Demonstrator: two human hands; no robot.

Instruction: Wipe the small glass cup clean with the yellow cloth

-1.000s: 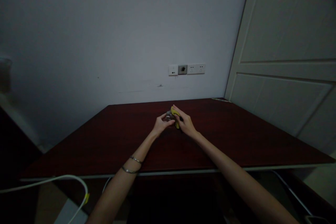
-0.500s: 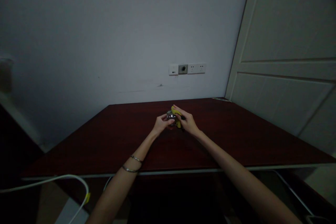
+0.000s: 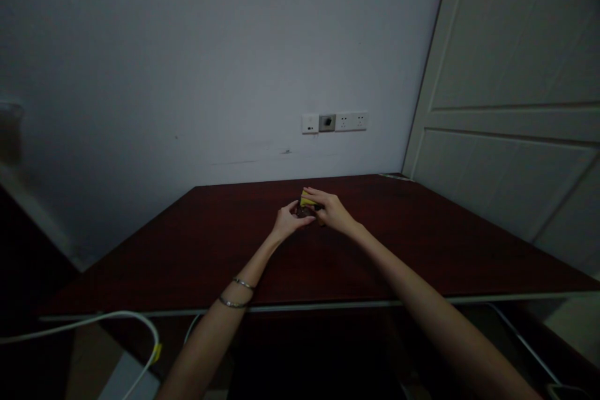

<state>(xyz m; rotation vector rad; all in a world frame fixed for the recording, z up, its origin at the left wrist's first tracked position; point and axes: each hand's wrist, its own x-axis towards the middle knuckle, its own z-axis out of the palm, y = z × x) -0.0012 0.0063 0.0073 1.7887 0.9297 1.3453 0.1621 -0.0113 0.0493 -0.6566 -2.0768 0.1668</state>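
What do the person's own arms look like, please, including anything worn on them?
The bare left forearm wears two narrow, curved, silvery, metal-looking bracelets. The bare right forearm shows no bracelet. No sleeves show, and neither the left grip nor right grip wears a glove.

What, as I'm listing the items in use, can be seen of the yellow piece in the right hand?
The yellow piece looks matt, perhaps cloth or sponge; too small to tell. The right hand grips it above the desk, partly covering it. It appears to meet the top of the dark, shiny object.
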